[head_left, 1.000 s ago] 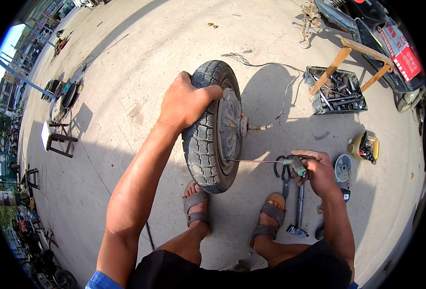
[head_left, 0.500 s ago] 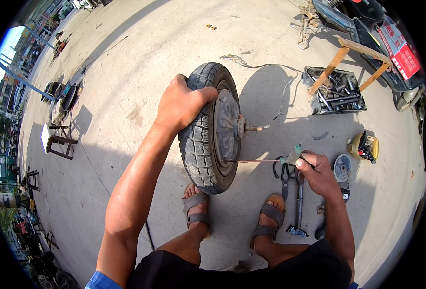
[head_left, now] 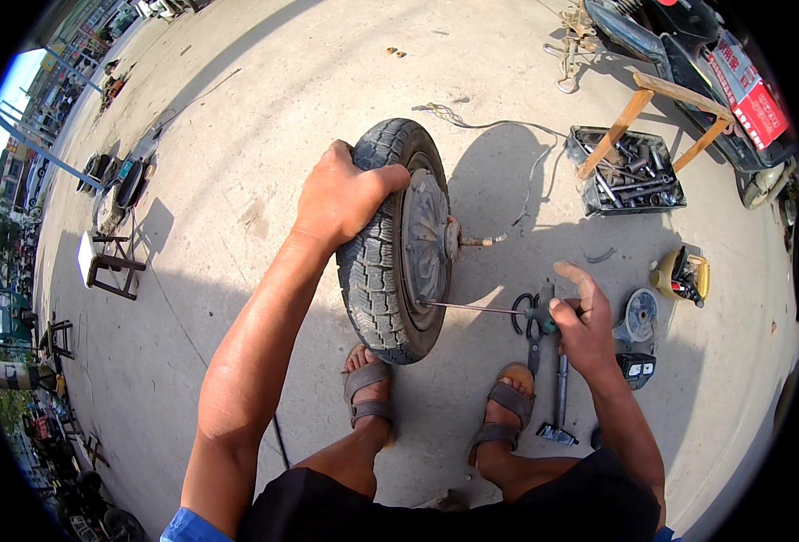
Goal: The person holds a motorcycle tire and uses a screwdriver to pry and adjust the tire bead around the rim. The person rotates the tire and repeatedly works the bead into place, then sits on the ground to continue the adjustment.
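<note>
A black-tyred wheel (head_left: pixel 374 262) with a grey metal hub (head_left: pixel 424 219) stands upright in front of me. Across the top of its tread my left hand (head_left: pixel 341 194) is closed, the thumb over the rim side. My right hand (head_left: pixel 584 327) grips the greenish handle of a screwdriver (head_left: pixel 476 308), with the index finger raised off it. The long thin shaft runs left to the lower part of the hub face, where its tip meets a spot near the rim. From the hub's centre an axle (head_left: pixel 476 241) sticks out to the right, with a cable trailing from it.
On the concrete lie scissors (head_left: pixel 533 339) and a long-handled tool (head_left: pixel 562 393). Further right are a toolbox (head_left: pixel 634 208) full of sockets and wrenches, a yellow container (head_left: pixel 705 287) and a round tape roll (head_left: pixel 640 315). A small stool (head_left: pixel 115 265) stands left. My sandalled feet flank the wheel.
My right hand has turned and dropped slightly, its index finger now stretched upward. The screwdriver's handle has rotated and sits a little lower. The wheel and my left hand have barely shifted.
</note>
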Motion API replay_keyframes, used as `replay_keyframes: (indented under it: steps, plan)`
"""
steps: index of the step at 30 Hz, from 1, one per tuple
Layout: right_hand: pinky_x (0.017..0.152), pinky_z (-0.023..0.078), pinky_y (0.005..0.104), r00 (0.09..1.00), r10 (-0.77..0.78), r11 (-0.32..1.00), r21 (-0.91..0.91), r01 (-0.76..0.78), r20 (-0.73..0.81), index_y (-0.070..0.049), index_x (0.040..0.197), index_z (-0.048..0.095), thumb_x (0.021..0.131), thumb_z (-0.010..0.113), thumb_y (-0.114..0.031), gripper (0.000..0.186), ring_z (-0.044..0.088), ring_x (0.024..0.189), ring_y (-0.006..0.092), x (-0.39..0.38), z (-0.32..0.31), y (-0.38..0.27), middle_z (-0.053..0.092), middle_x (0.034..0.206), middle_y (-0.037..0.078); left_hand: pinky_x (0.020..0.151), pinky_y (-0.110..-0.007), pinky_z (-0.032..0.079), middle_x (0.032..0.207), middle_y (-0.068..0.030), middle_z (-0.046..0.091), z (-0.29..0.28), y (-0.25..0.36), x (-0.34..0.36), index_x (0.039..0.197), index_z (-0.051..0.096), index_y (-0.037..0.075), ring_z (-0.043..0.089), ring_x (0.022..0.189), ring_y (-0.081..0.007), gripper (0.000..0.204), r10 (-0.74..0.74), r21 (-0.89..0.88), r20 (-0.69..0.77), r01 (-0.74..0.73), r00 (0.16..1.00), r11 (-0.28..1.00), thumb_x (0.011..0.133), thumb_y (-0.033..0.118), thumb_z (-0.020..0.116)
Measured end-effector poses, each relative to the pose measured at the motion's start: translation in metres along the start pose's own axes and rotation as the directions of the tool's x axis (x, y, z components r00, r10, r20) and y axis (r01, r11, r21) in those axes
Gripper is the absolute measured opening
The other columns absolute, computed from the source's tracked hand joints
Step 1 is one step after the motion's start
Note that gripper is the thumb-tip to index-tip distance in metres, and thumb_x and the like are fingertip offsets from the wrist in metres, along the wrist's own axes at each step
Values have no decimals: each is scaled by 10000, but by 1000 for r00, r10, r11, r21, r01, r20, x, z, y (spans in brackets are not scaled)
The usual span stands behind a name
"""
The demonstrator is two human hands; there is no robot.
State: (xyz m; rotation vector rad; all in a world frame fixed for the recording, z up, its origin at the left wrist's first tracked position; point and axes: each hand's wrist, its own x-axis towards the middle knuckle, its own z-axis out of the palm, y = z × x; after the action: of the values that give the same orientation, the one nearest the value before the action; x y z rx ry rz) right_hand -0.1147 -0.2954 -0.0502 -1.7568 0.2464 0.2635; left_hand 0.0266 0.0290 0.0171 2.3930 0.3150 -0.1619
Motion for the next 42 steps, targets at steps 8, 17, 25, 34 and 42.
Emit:
replay_keyframes:
  steps: [8,17,25,34,42]
  plan:
    - [585,577,271,948,-23,973,226,-52,317,89,1375,623,1032,669,-225,468,670,665,118,7,-29,10,735,852,101,898,-427,563,1026,-338,729,1,-2,1,1128,643,-182,737,969,-400,829,12,-10,-4,-12,1000,1000,668,499,755]
    - [542,386,261,982,-154,936,-303,181,112,-17,707,620,1052,677,-395,515,496,630,41,18,-25,21,589,682,-6,919,-428,555,1047,-348,726,0,0,-1,1131,641,-183,736,1001,-408,830,13,-16,11,-13,1000,1000,669,495,762]
    - [492,437,291,991,129,990,61,-130,23,5,1060,700,1047,659,-299,308,516,555,81,13,-2,3,616,718,14,914,-440,555,1047,-358,721,2,1,-1,1125,637,-189,734,996,-417,830,14,-8,-4,-14,1000,1000,672,494,763]
    - [499,526,280,938,106,903,362,-230,330,81,1238,688,937,787,-306,500,656,584,143,15,-28,15,749,854,141,837,-401,574,978,-291,742,2,-4,-2,1124,661,-169,741,891,-332,768,32,-4,-61,-32,998,999,668,435,789]
    - [520,352,305,954,-114,958,-225,179,276,-15,753,617,1027,701,-387,470,445,596,62,16,-28,21,517,648,-38,911,-425,561,1043,-346,728,-1,-3,-2,1127,644,-180,737,995,-407,821,21,-19,-16,-21,1000,1000,670,491,767]
